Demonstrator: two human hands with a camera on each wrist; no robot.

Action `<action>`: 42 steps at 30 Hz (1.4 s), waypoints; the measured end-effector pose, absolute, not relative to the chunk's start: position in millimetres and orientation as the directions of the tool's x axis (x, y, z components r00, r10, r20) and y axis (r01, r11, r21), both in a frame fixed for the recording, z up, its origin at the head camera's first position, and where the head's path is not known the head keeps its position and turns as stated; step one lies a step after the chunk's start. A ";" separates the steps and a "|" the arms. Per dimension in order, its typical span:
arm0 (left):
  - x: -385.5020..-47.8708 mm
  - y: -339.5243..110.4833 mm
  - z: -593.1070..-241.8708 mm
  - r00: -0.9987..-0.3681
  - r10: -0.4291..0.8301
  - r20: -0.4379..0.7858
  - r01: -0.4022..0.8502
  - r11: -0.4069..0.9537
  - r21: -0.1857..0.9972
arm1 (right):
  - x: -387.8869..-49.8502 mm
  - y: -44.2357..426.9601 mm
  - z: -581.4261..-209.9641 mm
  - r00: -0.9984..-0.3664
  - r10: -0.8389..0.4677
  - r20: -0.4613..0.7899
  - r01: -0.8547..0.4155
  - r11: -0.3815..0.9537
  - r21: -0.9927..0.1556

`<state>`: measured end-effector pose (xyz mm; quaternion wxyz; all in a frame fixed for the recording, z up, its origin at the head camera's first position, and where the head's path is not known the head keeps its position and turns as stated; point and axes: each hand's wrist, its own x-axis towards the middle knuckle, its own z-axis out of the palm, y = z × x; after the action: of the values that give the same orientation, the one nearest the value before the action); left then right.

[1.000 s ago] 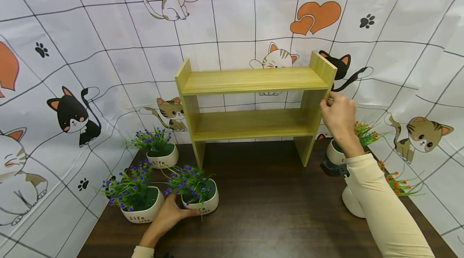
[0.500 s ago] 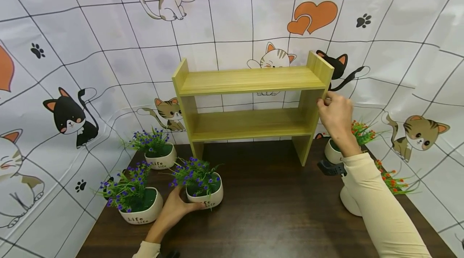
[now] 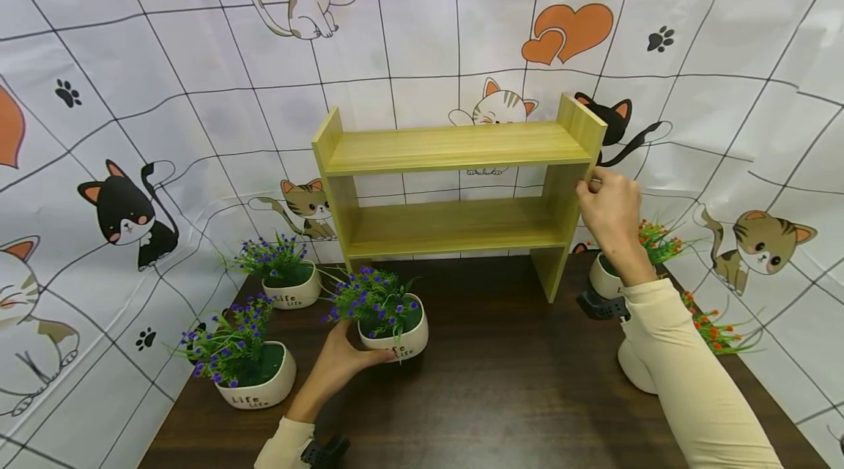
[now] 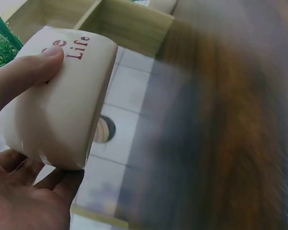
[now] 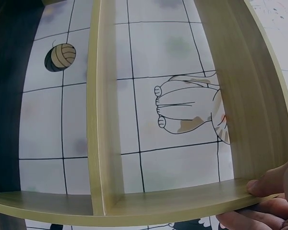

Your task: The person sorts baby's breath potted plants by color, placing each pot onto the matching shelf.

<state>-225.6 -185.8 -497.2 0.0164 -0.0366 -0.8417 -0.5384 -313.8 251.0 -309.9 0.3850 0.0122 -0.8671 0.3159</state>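
My left hand grips a white pot with purple flowers by its left side. In the left wrist view the thumb lies over the lettering on the pot, with the other fingers round the opposite side; the pot shows clear of the tabletop. My right hand pinches the right side panel of the two-tier wooden shelf, just below the upper board. The right wrist view shows the thumb of that hand on the inner face of the panel and the fingers behind it.
Two more purple-flowered pots stand at the left, one nearer, one at the back. Two pots with orange-red flowers are at the right, partly behind the right arm. A patterned sheet rises behind the dark table.
My left hand has carried the flower pot up and to the right, towards the shelf. The right hand keeps its hold on the side panel.
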 end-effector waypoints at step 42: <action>-288.3 -60.6 -414.5 -0.910 0.348 0.227 0.318 0.231 0.920 | -314.4 252.2 -309.5 -0.726 0.225 0.650 -0.251 0.793 -0.555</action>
<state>-288.3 -60.6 -414.5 -0.0129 -0.2121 -0.7845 -0.5827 -314.4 252.2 -309.5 0.3701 0.0074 -0.8715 0.3217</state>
